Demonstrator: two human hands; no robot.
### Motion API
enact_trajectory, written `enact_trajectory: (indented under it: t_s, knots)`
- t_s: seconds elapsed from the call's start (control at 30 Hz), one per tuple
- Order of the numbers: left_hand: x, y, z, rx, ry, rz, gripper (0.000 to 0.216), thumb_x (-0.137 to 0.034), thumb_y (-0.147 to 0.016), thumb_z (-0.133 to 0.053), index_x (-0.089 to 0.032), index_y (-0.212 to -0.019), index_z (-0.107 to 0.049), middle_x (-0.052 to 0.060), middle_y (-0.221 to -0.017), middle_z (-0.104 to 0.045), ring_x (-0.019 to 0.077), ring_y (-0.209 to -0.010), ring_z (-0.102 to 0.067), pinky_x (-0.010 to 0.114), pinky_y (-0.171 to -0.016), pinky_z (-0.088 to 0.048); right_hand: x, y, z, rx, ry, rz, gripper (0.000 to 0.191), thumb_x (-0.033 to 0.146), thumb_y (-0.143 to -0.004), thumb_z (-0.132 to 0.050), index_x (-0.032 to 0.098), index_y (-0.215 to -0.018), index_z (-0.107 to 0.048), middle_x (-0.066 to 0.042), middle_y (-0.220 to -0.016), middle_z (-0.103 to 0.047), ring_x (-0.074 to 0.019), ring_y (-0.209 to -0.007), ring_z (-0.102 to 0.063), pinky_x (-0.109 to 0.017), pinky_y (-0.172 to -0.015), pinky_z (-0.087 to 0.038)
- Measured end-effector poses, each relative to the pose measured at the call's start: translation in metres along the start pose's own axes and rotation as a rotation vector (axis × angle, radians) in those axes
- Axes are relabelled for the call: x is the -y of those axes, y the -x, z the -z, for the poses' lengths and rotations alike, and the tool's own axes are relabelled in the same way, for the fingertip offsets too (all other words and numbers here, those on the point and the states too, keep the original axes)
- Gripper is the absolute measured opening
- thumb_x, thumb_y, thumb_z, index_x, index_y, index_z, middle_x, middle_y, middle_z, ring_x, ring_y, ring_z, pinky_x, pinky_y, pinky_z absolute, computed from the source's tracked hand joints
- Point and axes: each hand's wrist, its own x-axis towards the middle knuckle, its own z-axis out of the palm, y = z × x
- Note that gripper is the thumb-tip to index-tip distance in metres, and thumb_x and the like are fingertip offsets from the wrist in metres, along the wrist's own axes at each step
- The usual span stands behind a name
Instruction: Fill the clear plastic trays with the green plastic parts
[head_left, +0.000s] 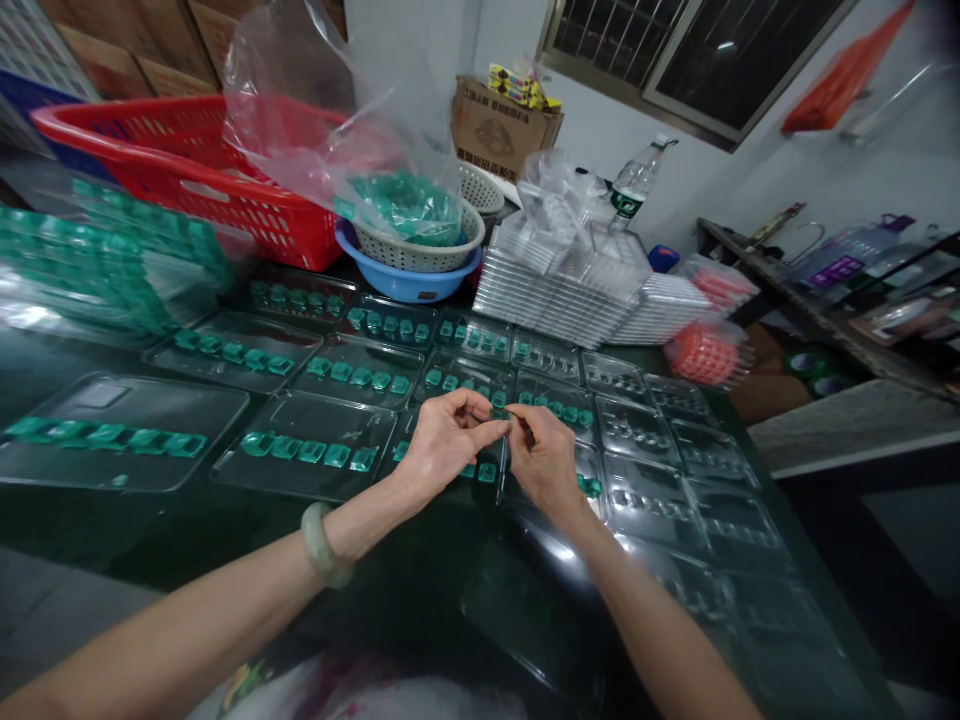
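My left hand (447,436) and my right hand (546,455) meet over the middle of a dark table (187,530), fingertips pinched together on a small green piece (500,413). Under them lie clear plastic trays (315,440) in rows. The trays on the left hold rows of green pieces (309,450). Those on the right (637,415) look empty of green. A pale bangle (324,545) sits on my left wrist.
A red basket (187,175) stands at the back left. Beside it a white colander (420,250) in a blue bowl holds a bag of green pieces. Stacked clear trays (555,290), a cardboard box (499,125) and a water bottle (634,185) stand behind.
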Motion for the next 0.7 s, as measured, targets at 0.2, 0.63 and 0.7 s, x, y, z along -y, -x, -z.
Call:
enact_trajectory:
  t_s: [0.2, 0.63, 0.7]
  knots:
    - [0.0021, 0.0017, -0.0042, 0.099, 0.187, 0.043, 0.022, -0.026, -0.061, -0.065, -0.015, -0.076, -0.053, -0.003, -0.057, -0.051, 0.0073, -0.046, -0.048, 0.015, -0.031, -0.034, 0.0027, 0.0026, 0.0013, -0.047, 0.021, 0.004, 0.018, 0.016, -0.078, -0.042, 0.017, -0.088, -0.057, -0.005, -0.078, -0.06, -0.0157, -0.072, -0.054, -0.027, -0.064, -0.043]
    - [0.0057, -0.0038, -0.0011, 0.272, 0.559, 0.43, 0.01, -0.009, -0.063, -0.054, -0.015, -0.071, -0.052, -0.003, -0.049, -0.047, 0.0085, -0.046, -0.05, 0.016, -0.036, -0.032, -0.0016, 0.0067, 0.0091, 0.037, -0.095, -0.076, 0.021, 0.017, -0.078, -0.04, 0.018, -0.091, -0.057, -0.003, -0.075, -0.061, -0.0124, -0.063, -0.056, -0.023, -0.059, -0.042]
    - [0.0073, -0.0067, -0.0025, 0.274, 0.603, 0.519, 0.005, -0.011, -0.064, -0.052, -0.015, -0.066, -0.05, -0.003, -0.049, -0.046, 0.0087, -0.044, -0.049, 0.017, -0.035, -0.031, 0.0, 0.0073, 0.0082, 0.069, -0.181, -0.113, 0.02, 0.017, -0.077, -0.042, 0.018, -0.091, -0.057, -0.003, -0.077, -0.061, -0.0124, -0.064, -0.055, -0.022, -0.058, -0.042]
